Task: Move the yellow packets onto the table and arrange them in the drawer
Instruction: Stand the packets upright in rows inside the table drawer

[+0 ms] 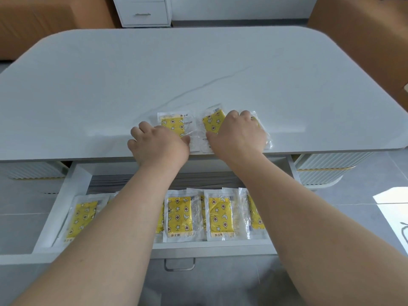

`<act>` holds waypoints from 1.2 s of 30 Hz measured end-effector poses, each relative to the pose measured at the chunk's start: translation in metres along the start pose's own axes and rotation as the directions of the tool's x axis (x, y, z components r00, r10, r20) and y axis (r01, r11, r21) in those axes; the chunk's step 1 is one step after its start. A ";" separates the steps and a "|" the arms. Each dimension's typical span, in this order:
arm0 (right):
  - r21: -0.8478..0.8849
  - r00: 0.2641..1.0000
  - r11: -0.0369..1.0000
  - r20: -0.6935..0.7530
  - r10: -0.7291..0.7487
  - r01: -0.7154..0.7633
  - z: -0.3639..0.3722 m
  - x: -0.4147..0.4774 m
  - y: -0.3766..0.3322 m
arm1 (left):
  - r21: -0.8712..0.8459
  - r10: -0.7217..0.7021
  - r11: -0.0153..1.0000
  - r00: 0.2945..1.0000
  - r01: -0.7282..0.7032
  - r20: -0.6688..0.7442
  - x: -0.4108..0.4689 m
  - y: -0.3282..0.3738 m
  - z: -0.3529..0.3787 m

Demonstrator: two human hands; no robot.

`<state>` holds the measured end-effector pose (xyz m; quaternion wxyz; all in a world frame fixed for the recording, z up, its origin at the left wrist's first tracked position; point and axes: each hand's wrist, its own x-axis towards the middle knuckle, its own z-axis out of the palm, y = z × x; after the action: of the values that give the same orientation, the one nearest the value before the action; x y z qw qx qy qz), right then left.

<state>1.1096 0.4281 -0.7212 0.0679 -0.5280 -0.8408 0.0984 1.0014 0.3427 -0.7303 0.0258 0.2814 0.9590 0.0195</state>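
Two yellow packets [173, 125] lay at the desk [132, 74] edge, left hand [159, 146] and right hand [238, 135] gripping one each in curled fingers [234, 114]; either slick wrapper could slip off.

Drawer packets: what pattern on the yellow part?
Drawer packets: yellow with white stars, moons and dark-centred flowers, in clear wrap. Head view shows it best.

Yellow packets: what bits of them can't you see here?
- Head view: drawer packets partly hidden by both forearms; number unclear.
- Right table packet mostly covered by the right hand.
- Left table packet: near corner under the left hand.
- Printed text too small to read.
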 end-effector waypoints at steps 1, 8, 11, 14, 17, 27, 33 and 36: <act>0.067 1.000 0.998 0.023 0.017 -0.019 0.000 0.000 -0.001 | -0.037 0.002 0.999 1.000 -0.003 -0.011 0.000 -0.001 -0.001; 0.577 0.994 0.810 0.049 0.095 -0.106 -0.011 0.002 -0.002 | -0.379 -0.011 0.925 0.997 -0.018 -0.073 -0.003 -0.008 -0.006; 0.742 0.995 0.664 0.035 0.097 -0.091 -0.017 -0.002 -0.006 | -0.581 -0.015 0.814 0.998 -0.020 -0.055 -0.002 -0.019 -0.008; 0.868 0.988 0.473 0.116 0.105 -0.152 -0.022 -0.011 -0.010 | -0.761 -0.003 0.649 1.000 0.014 0.015 -0.003 -0.033 -0.011; 0.912 0.982 0.365 0.180 0.060 -0.189 -0.025 -0.024 -0.017 | -0.869 -0.008 0.486 0.995 0.090 0.099 -0.008 -0.049 -0.022; 0.895 0.913 0.315 0.377 -0.157 -0.315 -0.004 -0.059 -0.038 | -0.762 -0.020 0.564 0.928 0.318 0.372 -0.012 -0.123 -0.042; 0.827 0.833 0.407 0.503 -0.230 -0.387 0.016 -0.071 -0.054 | -0.440 -0.080 0.786 0.776 0.435 0.626 -0.003 -0.159 -0.025; 0.806 0.806 0.448 0.531 -0.261 -0.386 0.023 -0.077 -0.060 | -0.303 -0.174 0.806 0.693 0.508 0.699 0.002 -0.177 -0.007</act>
<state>1.0856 0.3317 -0.7303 0.0669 -0.3857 -0.6150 0.6845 0.9040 0.1953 -0.7327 0.4227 0.0656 0.8911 0.1512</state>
